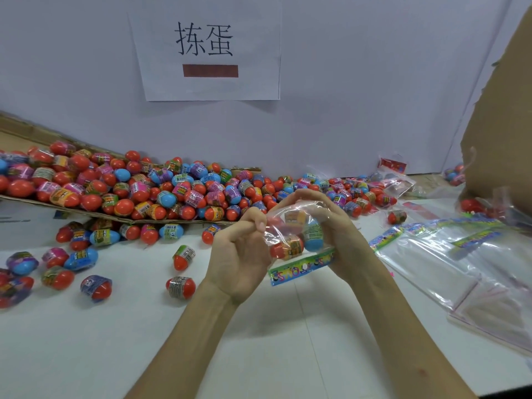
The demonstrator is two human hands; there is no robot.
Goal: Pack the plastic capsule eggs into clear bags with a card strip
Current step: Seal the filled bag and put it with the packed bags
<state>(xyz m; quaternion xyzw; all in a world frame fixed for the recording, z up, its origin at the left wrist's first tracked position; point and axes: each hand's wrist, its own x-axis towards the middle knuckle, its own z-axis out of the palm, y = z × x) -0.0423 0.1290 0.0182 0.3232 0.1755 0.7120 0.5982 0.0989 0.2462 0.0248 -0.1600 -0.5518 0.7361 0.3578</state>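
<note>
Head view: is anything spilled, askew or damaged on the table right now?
Yes: loose eggs lie scattered on the table, off the cardboard sheet, which sits askew. The clear bag gripped by the left hand and right hand looks intact, card strip at its lower edge.

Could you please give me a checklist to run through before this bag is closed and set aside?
1. Eggs inside the clear bag: ok.
2. Card strip along the bag's lower edge: ok.
3. Left hand pinches the bag's end: ok.
4. Right hand curls round the bag's far side: ok.
5. Bag mouth sealed: cannot tell.
6. Egg count complete: cannot tell, some are hidden.
</note>
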